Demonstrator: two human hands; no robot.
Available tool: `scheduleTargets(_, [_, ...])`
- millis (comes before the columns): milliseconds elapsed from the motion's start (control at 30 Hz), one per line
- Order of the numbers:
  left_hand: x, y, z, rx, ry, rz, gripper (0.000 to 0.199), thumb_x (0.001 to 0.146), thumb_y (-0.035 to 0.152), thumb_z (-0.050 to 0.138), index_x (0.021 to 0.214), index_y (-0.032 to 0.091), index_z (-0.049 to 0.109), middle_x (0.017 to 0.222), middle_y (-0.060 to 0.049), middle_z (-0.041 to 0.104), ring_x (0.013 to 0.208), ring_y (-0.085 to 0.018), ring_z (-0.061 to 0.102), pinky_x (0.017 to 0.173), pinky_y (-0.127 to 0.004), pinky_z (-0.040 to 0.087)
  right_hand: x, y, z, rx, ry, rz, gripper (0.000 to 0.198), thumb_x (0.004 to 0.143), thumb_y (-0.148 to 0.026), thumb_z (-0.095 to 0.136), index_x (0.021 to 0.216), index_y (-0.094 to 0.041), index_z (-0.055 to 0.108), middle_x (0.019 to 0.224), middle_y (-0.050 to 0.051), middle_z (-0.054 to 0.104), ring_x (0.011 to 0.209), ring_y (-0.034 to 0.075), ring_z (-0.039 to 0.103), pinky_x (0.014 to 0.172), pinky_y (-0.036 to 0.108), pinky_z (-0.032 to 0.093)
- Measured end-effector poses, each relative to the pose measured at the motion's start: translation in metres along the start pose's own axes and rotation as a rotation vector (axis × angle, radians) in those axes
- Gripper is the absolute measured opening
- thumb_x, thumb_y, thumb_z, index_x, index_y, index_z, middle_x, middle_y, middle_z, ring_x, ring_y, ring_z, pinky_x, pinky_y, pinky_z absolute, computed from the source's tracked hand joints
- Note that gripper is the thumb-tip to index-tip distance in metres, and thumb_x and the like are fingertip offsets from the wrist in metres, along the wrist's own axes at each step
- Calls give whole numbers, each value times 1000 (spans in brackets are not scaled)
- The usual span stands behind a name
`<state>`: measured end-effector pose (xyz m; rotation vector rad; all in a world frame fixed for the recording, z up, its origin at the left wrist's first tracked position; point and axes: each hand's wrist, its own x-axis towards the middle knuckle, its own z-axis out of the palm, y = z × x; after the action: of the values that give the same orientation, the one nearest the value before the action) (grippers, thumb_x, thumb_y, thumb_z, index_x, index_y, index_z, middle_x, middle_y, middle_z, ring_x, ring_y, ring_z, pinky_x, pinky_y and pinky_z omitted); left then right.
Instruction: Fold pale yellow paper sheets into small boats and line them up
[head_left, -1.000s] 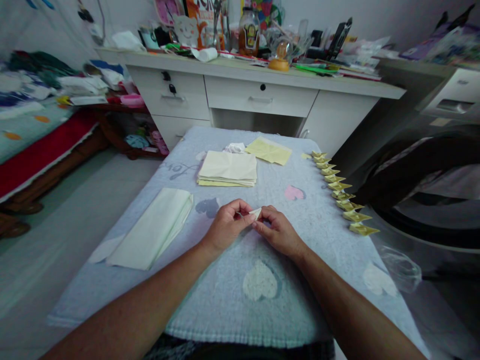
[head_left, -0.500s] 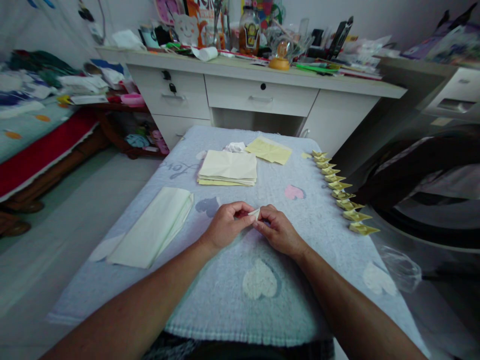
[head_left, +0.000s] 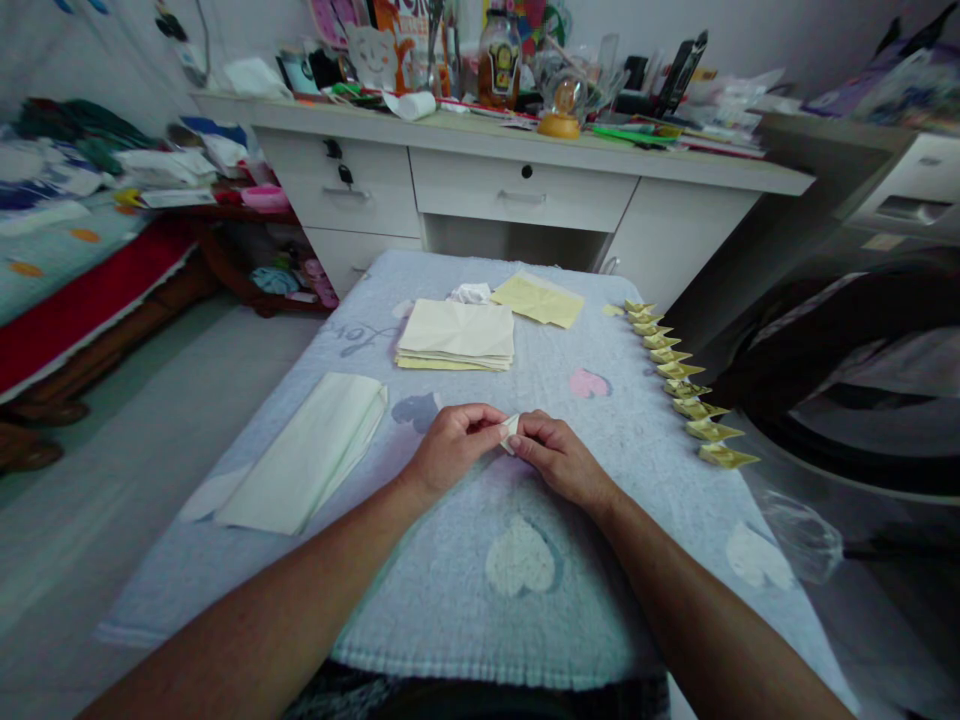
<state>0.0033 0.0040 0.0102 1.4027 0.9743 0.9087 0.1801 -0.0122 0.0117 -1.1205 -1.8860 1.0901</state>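
Between my two hands is a small folded piece of pale paper (head_left: 510, 432), mostly covered by fingers. My left hand (head_left: 459, 440) pinches its left side with thumb and forefinger. On its right side, my right hand (head_left: 556, 452) grips it, thumb laid over the front. Beyond the hands lies a stack of cream paper sheets (head_left: 456, 332). A yellow sheet (head_left: 541, 300) with creases rests behind that stack. Along the table's right edge runs a row of several folded yellow paper boats (head_left: 697, 410), pointed at the ends.
A folded pale cloth or paper bundle (head_left: 307, 455) lies at the left on the cloth-covered table (head_left: 450, 610). Crumpled white tissue (head_left: 471, 293) sits behind the stack. A cluttered white desk (head_left: 517, 190) stands at the back, a front-loading washing machine (head_left: 885, 300) at the right.
My fingers have shifted slightly on the folded paper, and more of its pale face shows now. My right thumb presses on its front. The other things have not moved.
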Motion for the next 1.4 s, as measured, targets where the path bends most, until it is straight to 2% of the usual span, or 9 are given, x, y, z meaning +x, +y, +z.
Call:
scheduleTargets(333, [1, -3, -2, 23, 2, 18, 23, 76, 34, 68, 83, 13, 72, 75, -4, 70, 69, -15, 60, 67, -26, 45, 0, 1, 0, 24, 1, -3, 37, 90, -47, 50, 68, -19, 59, 68, 0, 54, 74, 16, 48, 75, 31, 37])
scheduleTargets(567, [0, -1, -1, -93, -12, 11, 19, 75, 32, 69, 82, 14, 66, 71, -1, 66, 65, -12, 58, 63, -23, 43, 1, 2, -3, 264, 13, 71, 35, 89, -47, 51, 72, -17, 59, 70, 0, 54, 71, 14, 50, 69, 28, 39])
scheduleTargets(700, [0, -1, 1, -120, -35, 4, 21, 74, 31, 71, 79, 14, 59, 68, 2, 61, 61, -9, 54, 60, -21, 40, 1, 1, -1, 348, 35, 112, 29, 84, -45, 61, 80, -17, 61, 70, -1, 56, 66, 12, 50, 66, 25, 39])
scheduleTargets(867, [-2, 3, 3, -110, -48, 32, 22, 78, 34, 67, 85, 15, 57, 75, 0, 60, 68, -11, 55, 66, -23, 42, 1, 2, 1, 522, 129, 133, 28, 79, -45, 68, 82, -19, 58, 67, -2, 58, 61, 11, 51, 60, 24, 40])
scheduleTargets(933, [-3, 4, 5, -33, -53, 51, 29, 72, 32, 72, 91, 16, 57, 79, 0, 62, 71, -11, 55, 68, -23, 42, 1, 3, 1, 588, 160, 143, 28, 76, -44, 70, 81, -20, 56, 67, -2, 60, 60, 11, 53, 61, 24, 41])
scheduleTargets(1000, [-4, 5, 7, 103, -31, 68, 31, 68, 30, 75, 89, 17, 58, 76, 2, 60, 69, -11, 52, 65, -22, 41, 1, 3, 1, 620, 163, 157, 29, 75, -43, 71, 81, -20, 56, 68, -2, 63, 60, 12, 55, 62, 25, 42])
scheduleTargets(1133, [-6, 5, 10, 265, 57, 116, 20, 74, 33, 70, 74, 17, 58, 66, 4, 56, 64, -11, 50, 61, -21, 38, 1, 1, 1, 648, 178, 160, 28, 75, -41, 72, 80, -20, 55, 70, -1, 64, 62, 12, 56, 64, 26, 42])
scheduleTargets(1233, [-8, 5, 9, 318, 98, 170, 13, 77, 30, 67, 75, 18, 62, 68, 3, 60, 64, -11, 52, 63, -22, 40, 0, 1, 1, 646, 189, 149, 26, 77, -41, 70, 79, -20, 55, 70, -1, 62, 64, 13, 56, 67, 26, 42])
scheduleTargets(1400, [-11, 6, 4, 469, 189, 248, 5, 77, 23, 66, 80, 19, 66, 73, 1, 65, 67, -13, 56, 66, -23, 43, -1, 0, -2, 567, 124, 135, 26, 80, -43, 67, 84, -19, 57, 71, -1, 60, 65, 12, 53, 66, 25, 40])
